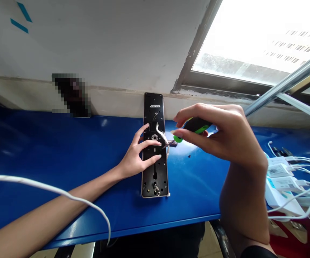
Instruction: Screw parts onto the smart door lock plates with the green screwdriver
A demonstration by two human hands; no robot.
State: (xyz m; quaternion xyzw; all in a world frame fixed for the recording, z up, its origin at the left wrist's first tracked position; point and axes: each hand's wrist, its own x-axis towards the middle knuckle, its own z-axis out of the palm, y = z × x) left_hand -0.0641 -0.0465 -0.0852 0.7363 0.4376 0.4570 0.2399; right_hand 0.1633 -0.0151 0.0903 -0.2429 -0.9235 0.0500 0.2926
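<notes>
A long black door-lock plate [155, 175] with a silver rim lies on the blue bench, its top end against the wall. My left hand [140, 152] rests on the plate with fingers spread, pressing on its middle near a white wire [161, 135]. My right hand [216, 134] grips a screwdriver with a black and green handle [198, 125] between thumb and fingers. Its thin dark shaft [169, 144] points left, its tip at the plate's middle beside my left fingers. A tiny dark screw [189, 156] lies on the bench right of the plate.
The blue bench [63, 143] meets a white wall behind it and ends in an edge nearest me. Several white power adapters [278, 179] with tangled cables lie at the right. A white cable [50, 188] crosses my left forearm. A metal rail [286, 84] runs before a bright window.
</notes>
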